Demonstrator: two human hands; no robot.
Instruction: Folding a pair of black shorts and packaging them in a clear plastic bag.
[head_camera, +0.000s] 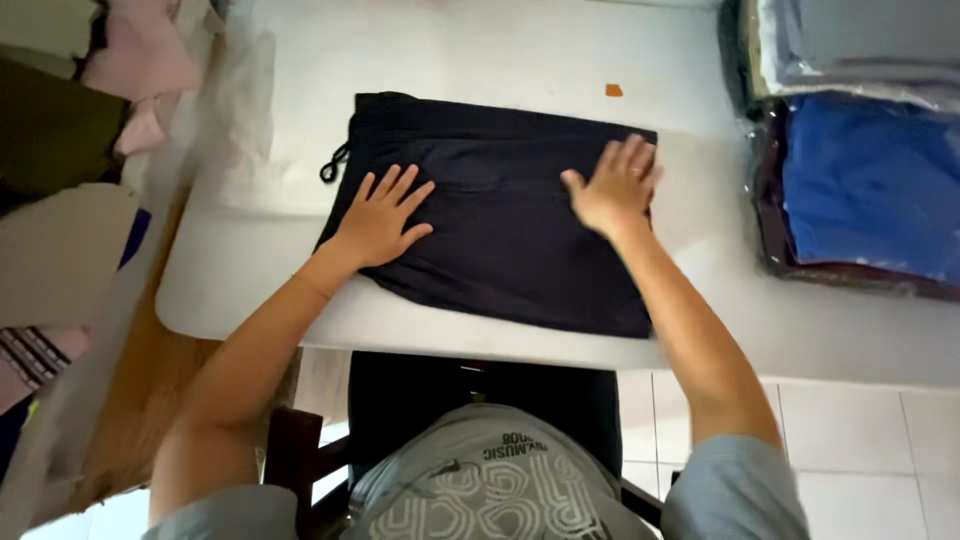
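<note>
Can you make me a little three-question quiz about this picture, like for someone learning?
1. True or false: both hands lie flat on the folded dark navy fabric garment.
2. Which hand is near the garment's right edge? A) left hand B) right hand
3. Fill in: the small orange scrap lies on the white ____.

Key
1. True. Fingers are spread, palms down.
2. B. The left hand rests nearer the black drawstring.
3. Table. Clear-wrapped folded blue clothes lie at its right side.
</note>
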